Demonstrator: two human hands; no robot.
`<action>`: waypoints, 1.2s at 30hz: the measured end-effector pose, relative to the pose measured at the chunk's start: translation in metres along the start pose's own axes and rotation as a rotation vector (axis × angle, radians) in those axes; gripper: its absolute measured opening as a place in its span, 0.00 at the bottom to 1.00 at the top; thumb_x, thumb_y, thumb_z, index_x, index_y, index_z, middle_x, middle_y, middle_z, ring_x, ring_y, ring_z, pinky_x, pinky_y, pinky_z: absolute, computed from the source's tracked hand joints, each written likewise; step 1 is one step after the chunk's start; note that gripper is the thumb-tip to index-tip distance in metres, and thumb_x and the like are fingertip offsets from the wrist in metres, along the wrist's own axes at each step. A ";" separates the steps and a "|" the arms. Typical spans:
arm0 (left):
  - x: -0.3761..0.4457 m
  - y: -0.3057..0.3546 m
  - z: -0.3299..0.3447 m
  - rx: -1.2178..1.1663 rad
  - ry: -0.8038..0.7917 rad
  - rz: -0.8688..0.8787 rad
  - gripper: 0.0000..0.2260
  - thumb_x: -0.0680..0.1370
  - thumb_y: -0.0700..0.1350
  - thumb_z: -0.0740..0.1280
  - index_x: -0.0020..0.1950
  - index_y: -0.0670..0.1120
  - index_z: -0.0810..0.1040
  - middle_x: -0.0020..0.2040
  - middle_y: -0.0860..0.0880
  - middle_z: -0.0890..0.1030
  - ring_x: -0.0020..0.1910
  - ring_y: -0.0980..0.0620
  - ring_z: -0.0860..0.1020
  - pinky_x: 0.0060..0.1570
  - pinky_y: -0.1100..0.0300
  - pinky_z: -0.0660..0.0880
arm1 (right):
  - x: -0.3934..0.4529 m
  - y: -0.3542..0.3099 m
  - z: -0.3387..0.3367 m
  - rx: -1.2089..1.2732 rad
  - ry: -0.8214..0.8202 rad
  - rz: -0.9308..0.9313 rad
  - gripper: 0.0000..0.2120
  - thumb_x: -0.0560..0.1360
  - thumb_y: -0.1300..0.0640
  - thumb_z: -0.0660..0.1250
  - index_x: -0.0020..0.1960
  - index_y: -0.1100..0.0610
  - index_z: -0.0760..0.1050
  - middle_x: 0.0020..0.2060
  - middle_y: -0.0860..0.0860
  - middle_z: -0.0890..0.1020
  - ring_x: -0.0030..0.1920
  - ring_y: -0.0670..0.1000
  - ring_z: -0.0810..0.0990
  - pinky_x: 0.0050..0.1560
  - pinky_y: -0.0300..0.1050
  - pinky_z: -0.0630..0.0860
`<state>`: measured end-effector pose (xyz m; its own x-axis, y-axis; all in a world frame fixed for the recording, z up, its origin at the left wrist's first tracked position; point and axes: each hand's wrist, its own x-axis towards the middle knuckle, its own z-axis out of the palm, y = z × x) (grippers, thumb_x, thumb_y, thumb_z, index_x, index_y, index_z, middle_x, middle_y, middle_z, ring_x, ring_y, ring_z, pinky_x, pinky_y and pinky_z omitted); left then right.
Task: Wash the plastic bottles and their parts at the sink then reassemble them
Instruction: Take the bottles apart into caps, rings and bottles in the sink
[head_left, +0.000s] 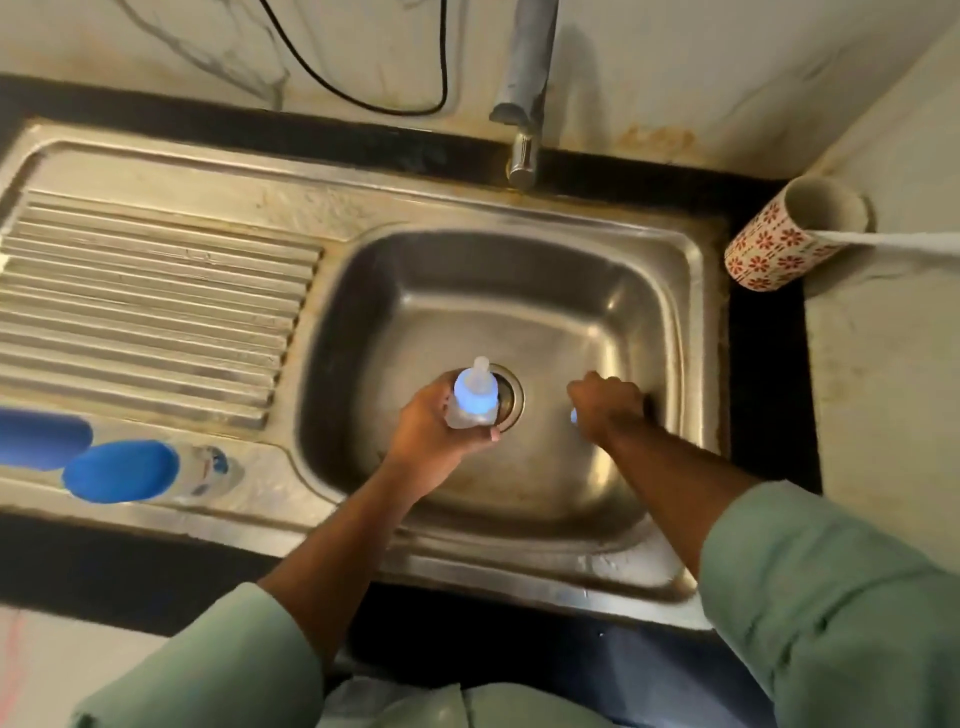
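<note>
My left hand (434, 421) grips a small clear plastic bottle (472, 397) with a blue ring and a pale teat on top, held upright over the drain (511, 397) of the steel sink (519, 270). My right hand (605, 402) hovers lower right in the basin with fingers curled round a small blue part (573, 415), mostly hidden by the hand. Another clear bottle with a blue cap (156, 470) lies on the drainboard at the left, beside a second blue cap (41, 439).
The tap (524, 98) hangs over the back rim of the sink; no water runs. A patterned cup (779, 241) holding a white handle lies tilted on the counter at the right. A black cable (363, 101) hangs on the wall. The ribbed drainboard (156, 301) is at the left.
</note>
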<state>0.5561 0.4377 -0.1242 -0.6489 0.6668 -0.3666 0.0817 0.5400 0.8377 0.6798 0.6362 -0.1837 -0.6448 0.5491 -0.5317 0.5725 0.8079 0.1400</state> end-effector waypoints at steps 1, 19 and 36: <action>0.001 -0.001 0.002 0.021 -0.009 0.013 0.28 0.60 0.45 0.82 0.54 0.62 0.76 0.49 0.59 0.82 0.52 0.53 0.80 0.54 0.59 0.75 | -0.002 -0.003 0.007 -0.036 -0.017 -0.007 0.14 0.79 0.60 0.58 0.64 0.53 0.72 0.60 0.55 0.74 0.61 0.59 0.76 0.57 0.49 0.71; -0.043 0.058 -0.024 0.553 -0.003 0.547 0.28 0.65 0.52 0.79 0.63 0.49 0.77 0.56 0.49 0.77 0.54 0.45 0.75 0.54 0.52 0.73 | -0.160 -0.041 -0.121 1.245 0.332 0.064 0.17 0.73 0.36 0.67 0.48 0.48 0.81 0.39 0.44 0.83 0.35 0.46 0.81 0.37 0.44 0.79; -0.074 0.094 -0.033 0.154 0.137 0.664 0.26 0.67 0.59 0.71 0.61 0.49 0.77 0.50 0.59 0.74 0.47 0.65 0.72 0.44 0.75 0.67 | -0.186 -0.068 -0.160 1.192 0.770 0.112 0.21 0.73 0.38 0.67 0.31 0.52 0.68 0.25 0.46 0.73 0.30 0.48 0.75 0.34 0.51 0.75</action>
<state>0.5868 0.4225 -0.0047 -0.5133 0.8158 0.2666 0.5944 0.1139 0.7961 0.6795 0.5138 0.0392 -0.4572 0.8866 0.0694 0.4655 0.3051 -0.8308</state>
